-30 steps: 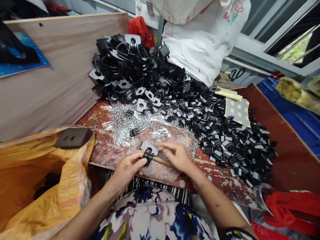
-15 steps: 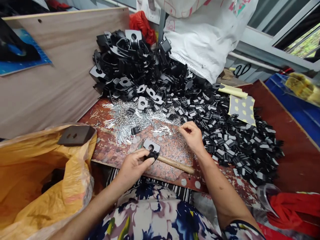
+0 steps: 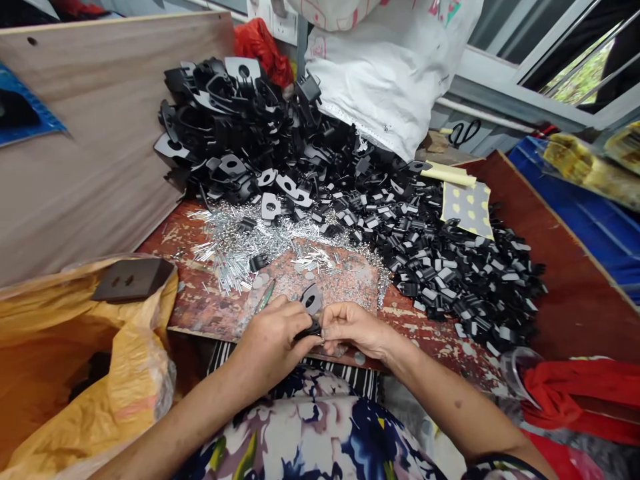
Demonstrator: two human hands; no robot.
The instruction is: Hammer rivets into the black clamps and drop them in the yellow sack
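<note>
My left hand (image 3: pixel 280 333) is closed around a black plastic clip (image 3: pixel 311 299), whose flat grey plate with a round hole sticks up above the fingers. Right beside it, my right hand (image 3: pixel 353 330) is pinched, its fingertips meeting the clip's lower end. A small metallic glint shows between those fingertips, like one of the thin metal pins, though most of it is hidden. Beyond both hands lies a heap of silvery metal pins (image 3: pixel 233 257) on the worn red table (image 3: pixel 193 303). A slim green object (image 3: pixel 266 295) lies just past my left hand.
Large black clips (image 3: pixel 220 127) are heaped at the back left, with many small black parts (image 3: pixel 450 273) on the right. A yellow sack (image 3: pixel 123 340) stands open at the left, a brown block (image 3: pixel 133 280) on its rim. A patterned sheet (image 3: pixel 467 208) covers some parts.
My right hand has come from the pin heap down and left to the clip in my left hand. The clip has turned and tilted. The wooden handle beneath is now hidden, and the view has shifted.
</note>
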